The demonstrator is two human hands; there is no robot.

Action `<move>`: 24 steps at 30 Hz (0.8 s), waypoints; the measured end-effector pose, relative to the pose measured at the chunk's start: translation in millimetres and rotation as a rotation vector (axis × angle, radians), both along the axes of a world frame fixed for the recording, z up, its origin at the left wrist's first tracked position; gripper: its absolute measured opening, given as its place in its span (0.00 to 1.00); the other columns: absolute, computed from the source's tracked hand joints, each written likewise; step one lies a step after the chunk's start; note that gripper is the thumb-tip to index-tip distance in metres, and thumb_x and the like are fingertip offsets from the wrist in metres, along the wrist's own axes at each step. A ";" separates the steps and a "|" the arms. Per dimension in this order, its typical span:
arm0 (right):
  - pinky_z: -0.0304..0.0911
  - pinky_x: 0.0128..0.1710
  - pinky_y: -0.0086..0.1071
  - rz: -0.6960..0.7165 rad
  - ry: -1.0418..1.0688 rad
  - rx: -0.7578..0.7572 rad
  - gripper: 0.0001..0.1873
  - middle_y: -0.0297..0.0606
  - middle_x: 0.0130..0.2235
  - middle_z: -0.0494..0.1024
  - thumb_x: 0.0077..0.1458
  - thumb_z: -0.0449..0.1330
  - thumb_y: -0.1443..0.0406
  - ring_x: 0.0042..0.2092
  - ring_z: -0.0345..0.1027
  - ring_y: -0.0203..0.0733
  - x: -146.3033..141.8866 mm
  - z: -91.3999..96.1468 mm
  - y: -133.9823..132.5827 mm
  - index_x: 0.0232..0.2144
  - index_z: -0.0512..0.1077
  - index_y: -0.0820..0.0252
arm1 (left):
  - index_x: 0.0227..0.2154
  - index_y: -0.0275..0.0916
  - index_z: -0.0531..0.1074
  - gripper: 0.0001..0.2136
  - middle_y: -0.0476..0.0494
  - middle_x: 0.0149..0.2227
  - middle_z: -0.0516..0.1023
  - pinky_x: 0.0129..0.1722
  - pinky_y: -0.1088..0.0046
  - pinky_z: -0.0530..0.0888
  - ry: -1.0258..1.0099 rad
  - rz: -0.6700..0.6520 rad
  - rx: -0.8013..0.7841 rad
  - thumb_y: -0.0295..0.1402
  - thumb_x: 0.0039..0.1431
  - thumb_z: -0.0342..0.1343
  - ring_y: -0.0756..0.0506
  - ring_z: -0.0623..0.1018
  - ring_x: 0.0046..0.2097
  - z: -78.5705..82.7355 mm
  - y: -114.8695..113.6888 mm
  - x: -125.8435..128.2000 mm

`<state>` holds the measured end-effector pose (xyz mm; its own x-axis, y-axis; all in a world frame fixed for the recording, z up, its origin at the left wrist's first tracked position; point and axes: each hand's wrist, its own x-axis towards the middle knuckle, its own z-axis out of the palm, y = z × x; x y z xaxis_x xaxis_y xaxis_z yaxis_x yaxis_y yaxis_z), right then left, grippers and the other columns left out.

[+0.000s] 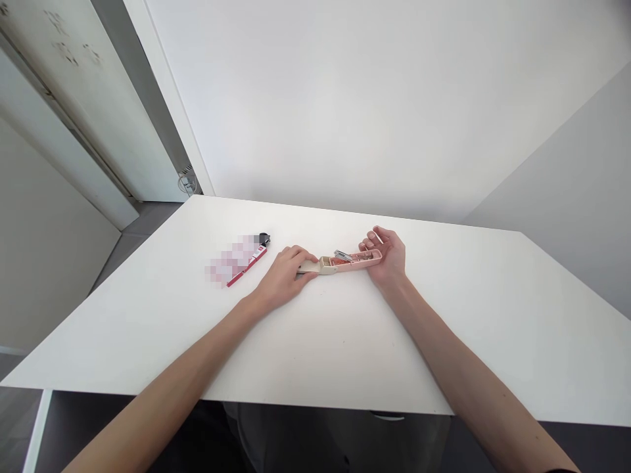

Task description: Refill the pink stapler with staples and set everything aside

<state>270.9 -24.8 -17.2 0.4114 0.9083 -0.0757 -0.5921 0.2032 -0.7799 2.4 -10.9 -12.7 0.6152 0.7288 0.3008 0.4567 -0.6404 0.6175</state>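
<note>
A beige and pink stapler [352, 264] lies swung wide open just above the white table, its inside facing up. A small metal part sticks up near its middle, beside an orange-red piece in the pink half. My left hand [286, 272] pinches the beige end between thumb and fingers. My right hand [392, 256] is turned palm up with loosely curled fingers, and the pink end rests in it. The right thumb is mostly hidden.
On the white table [315, 355], left of my left hand, lies a package [248, 266] with a red edge and black top, mostly blurred out. A white wall [345, 118] rises behind the table. A dark open space shows under the front edge.
</note>
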 end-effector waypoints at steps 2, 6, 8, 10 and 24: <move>0.70 0.28 0.32 -0.030 0.010 -0.015 0.12 0.26 0.28 0.67 0.48 0.70 0.61 0.24 0.59 0.32 4.6 -0.3 1.9 0.31 0.70 0.53 | 0.51 0.45 0.76 0.11 0.39 0.54 0.76 0.51 0.54 0.76 -0.005 -0.023 -0.014 0.37 0.70 0.56 0.36 0.74 0.55 -1.2 0.3 -0.7; 0.67 0.27 0.30 -0.091 -0.070 -0.058 0.09 0.26 0.28 0.68 0.49 0.69 0.62 0.26 0.60 0.32 7.4 0.5 2.1 0.30 0.71 0.55 | 0.54 0.45 0.75 0.12 0.38 0.56 0.75 0.53 0.54 0.75 -0.003 -0.061 -0.020 0.37 0.72 0.54 0.36 0.73 0.56 -1.1 0.1 -1.3; 0.67 0.29 0.31 -0.186 -0.224 -0.102 0.07 0.27 0.27 0.68 0.51 0.67 0.63 0.27 0.61 0.34 6.7 2.4 -0.1 0.30 0.72 0.55 | 0.54 0.45 0.75 0.12 0.39 0.56 0.76 0.53 0.54 0.75 -0.003 -0.067 -0.013 0.37 0.72 0.54 0.36 0.73 0.56 0.6 -0.5 -0.8; 0.67 0.32 0.32 -0.331 -0.430 -0.129 0.05 0.27 0.27 0.69 0.55 0.65 0.62 0.28 0.63 0.36 4.9 5.1 -3.5 0.31 0.72 0.54 | 0.52 0.45 0.74 0.11 0.40 0.54 0.77 0.55 0.53 0.74 -0.003 -0.057 -0.003 0.38 0.72 0.54 0.37 0.74 0.55 3.0 -1.1 0.1; 0.68 0.45 0.46 -0.517 -1.481 0.429 0.05 0.41 0.37 0.78 0.69 0.55 0.67 0.45 0.68 0.50 -49.7 1.5 -26.7 0.40 0.70 0.53 | 0.58 0.46 0.67 0.21 0.39 0.59 0.74 0.57 0.55 0.75 -0.088 0.023 0.172 0.43 0.67 0.64 0.37 0.77 0.57 -4.3 -0.9 0.0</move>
